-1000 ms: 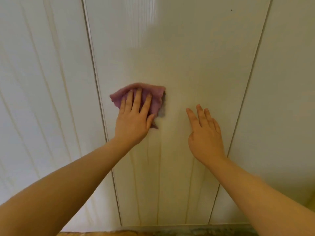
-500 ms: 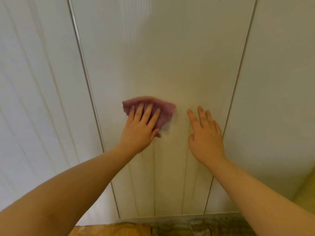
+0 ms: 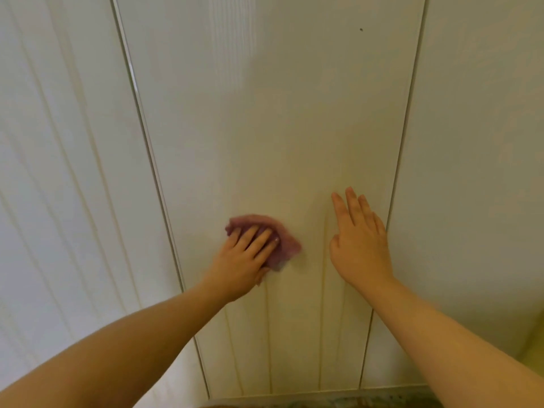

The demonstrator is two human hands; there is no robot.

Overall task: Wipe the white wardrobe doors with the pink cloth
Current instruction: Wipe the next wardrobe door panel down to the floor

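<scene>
A narrow strip of speckled grey-brown floor point(image 3: 368, 399) ran along the near edge of the scene. An orange-brown, wood-like patch point(image 3: 235, 406) showed at its left end. A dull yellow surface point(image 3: 535, 346) stood at the right.

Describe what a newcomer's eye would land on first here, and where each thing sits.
The pink cloth stands out first, the only strong colour, pressed to the middle wardrobe door under the left hand, low in the view. Right of it, the right hand lies flat on the same door near its right edge. A small dark speck marks the door's upper right.
</scene>
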